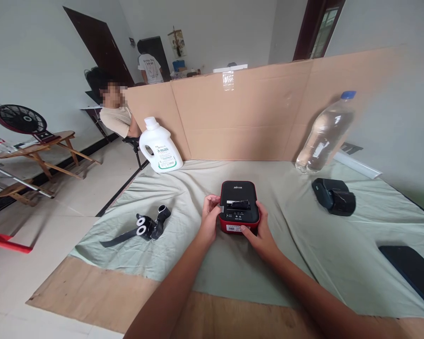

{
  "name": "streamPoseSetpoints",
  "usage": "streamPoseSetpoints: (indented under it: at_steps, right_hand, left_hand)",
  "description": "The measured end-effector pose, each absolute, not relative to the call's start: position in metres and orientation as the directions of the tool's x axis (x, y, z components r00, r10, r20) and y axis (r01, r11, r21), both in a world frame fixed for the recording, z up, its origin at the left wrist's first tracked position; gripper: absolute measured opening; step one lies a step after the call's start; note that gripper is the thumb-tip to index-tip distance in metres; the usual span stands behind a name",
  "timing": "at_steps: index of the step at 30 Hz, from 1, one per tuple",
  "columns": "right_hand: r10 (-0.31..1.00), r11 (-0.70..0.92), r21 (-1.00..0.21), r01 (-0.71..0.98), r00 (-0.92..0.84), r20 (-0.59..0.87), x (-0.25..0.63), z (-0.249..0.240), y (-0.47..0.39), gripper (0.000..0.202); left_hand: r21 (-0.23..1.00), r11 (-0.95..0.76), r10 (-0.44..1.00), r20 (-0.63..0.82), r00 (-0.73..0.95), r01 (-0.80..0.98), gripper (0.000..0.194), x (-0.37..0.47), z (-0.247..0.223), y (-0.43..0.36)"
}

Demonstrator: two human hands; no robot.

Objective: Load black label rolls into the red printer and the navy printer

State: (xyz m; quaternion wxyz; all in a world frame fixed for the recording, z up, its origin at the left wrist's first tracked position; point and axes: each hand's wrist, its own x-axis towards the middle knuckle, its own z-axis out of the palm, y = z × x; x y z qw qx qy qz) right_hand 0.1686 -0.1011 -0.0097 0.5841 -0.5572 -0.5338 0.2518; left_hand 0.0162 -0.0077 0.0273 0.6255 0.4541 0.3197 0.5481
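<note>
Bare forearms (178,278) stretch over the brown wooden front strip of a table (99,292) and a wrinkled, pale green cloth (201,188) to reach a rounded, box-shaped device (239,194) with a black top and red sides, near the cloth's middle. The left hand (209,219) closes on the device's left side, fingers curled beside a small grey tab (222,209) (whether it pinches that tab, one cannot tell). The right hand (264,234) grips the right side, thumb pressed to the front face by a white label (233,228). Open cloth runs leftward to black rolls with white cores (149,227) and rightward to a dark unit bearing a black roll (334,195). Close to the cloth's front right edge lies a flat, dark rectangular slab (411,273). Toward the rear stand a white plastic jug (162,150) and a clear plastic bottle with a blue cap (325,136), ahead of a brown cardboard panel (240,117) lining the far edge. Past the left edge, pale floor tiles (77,197) spread; a person in a beige shirt (116,121) sits beyond.
</note>
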Motion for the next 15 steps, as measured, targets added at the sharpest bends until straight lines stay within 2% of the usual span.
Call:
streamPoseSetpoints:
  at_steps: [5, 11, 15]
  right_hand:
    - [0.891, 0.246, -0.92, 0.305, 0.302, 0.338, 0.169, -0.01, -0.101, 0.084]
    - [0.841, 0.278, -0.861, 0.426, 0.326, 0.432, 0.171, -0.016, -0.096, 0.085]
    - [0.84, 0.271, -0.854, 0.443, 0.324, 0.435, 0.17, -0.013, -0.096, 0.084]
  left_hand:
    - [0.912, -0.04, 0.975, 0.125, 0.184, -0.409, 0.029, 0.021, 0.028, -0.001]
    - [0.893, -0.059, 0.981, 0.134, 0.139, -0.446, 0.027, 0.026, 0.022, 0.001]
    - [0.872, 0.007, 0.969, 0.115, 0.219, -0.489, 0.018, 0.024, 0.011, -0.006]
